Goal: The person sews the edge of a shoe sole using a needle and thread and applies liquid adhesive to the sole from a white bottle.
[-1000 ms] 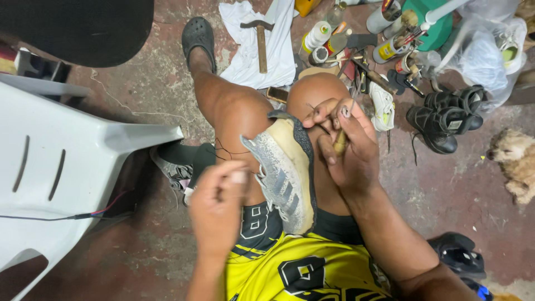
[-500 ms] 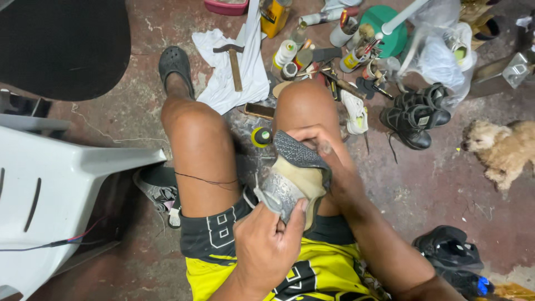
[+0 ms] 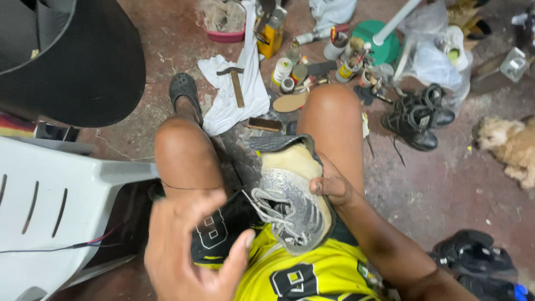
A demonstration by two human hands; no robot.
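Since half a second ago the left hand (image 3: pixel 192 251) has come off the grey shoe (image 3: pixel 292 209) and now hangs open in the air to the left of it, fingers spread and blurred, with nothing in its grip; that leaves the shoe steadied by one hand alone. The shoe itself has turned a little and lies on the person's lap between the two bare knees, laces up, its dark sole peeled back at the far end so the pale underside shows. Left of the shoe stands a white plastic chair (image 3: pixel 50 206), and beyond it on the floor a white cloth (image 3: pixel 234 103) carries a hammer (image 3: pixel 235 83). Just right of the shoe, the right hand (image 3: pixel 331 184) presses against its edge, fingers curled round the rim in a closed grip. Further right of the shoe sit a pair of black boots (image 3: pixel 415 114) and, at the frame's edge, a small tan dog (image 3: pixel 510 145).
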